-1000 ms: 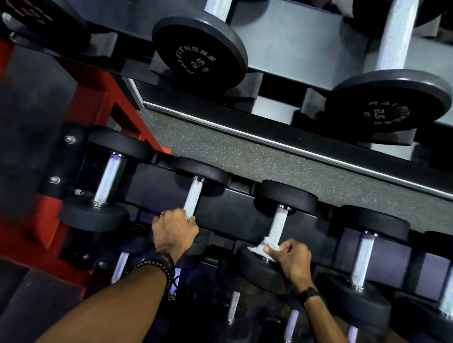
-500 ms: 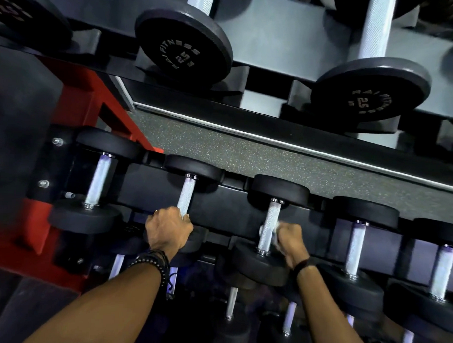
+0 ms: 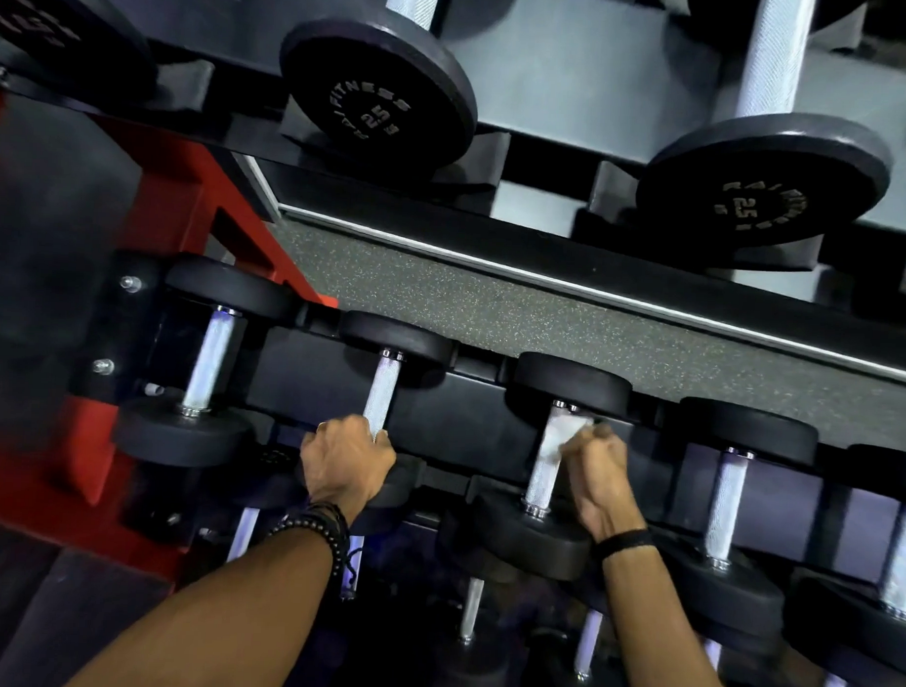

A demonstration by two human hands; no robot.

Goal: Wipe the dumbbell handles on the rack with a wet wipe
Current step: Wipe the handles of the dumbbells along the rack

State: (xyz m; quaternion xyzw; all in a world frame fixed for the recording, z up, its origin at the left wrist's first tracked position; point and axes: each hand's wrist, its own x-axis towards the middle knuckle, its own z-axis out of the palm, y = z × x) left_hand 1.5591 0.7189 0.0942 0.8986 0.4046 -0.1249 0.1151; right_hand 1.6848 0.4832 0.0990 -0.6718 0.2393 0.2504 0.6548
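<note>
We look down on the dumbbell rack (image 3: 495, 406), its red upright (image 3: 198, 216) at the left and three tiers of weights across it. On the top tier sit two large dumbbells marked 25 (image 3: 377, 91) (image 3: 762, 179), lower in our view than half a second ago. The middle tier carries a row of smaller dumbbells with knurled steel handles. Our left hand (image 3: 346, 460) is curled round the lower end of the second dumbbell's handle (image 3: 382, 392), a beaded bracelet (image 3: 313, 523) at the wrist, in the same grip as in both earlier frames.

Our right hand (image 3: 593, 474) holds the wet wipe (image 3: 561, 434) pinched against the third dumbbell's handle (image 3: 547, 462). A second ago this hand and the wipe sat at the bottom of that handle, against the near weight head (image 3: 534, 533). Half a second ago they were at mid-handle. Now the wipe lies at the upper end, just under the far head (image 3: 573, 381), and the lower stretch of steel shows bare. A dark band (image 3: 624, 542) circles the right wrist. To the right, the fourth dumbbell's handle (image 3: 725, 507) stands untouched.
</note>
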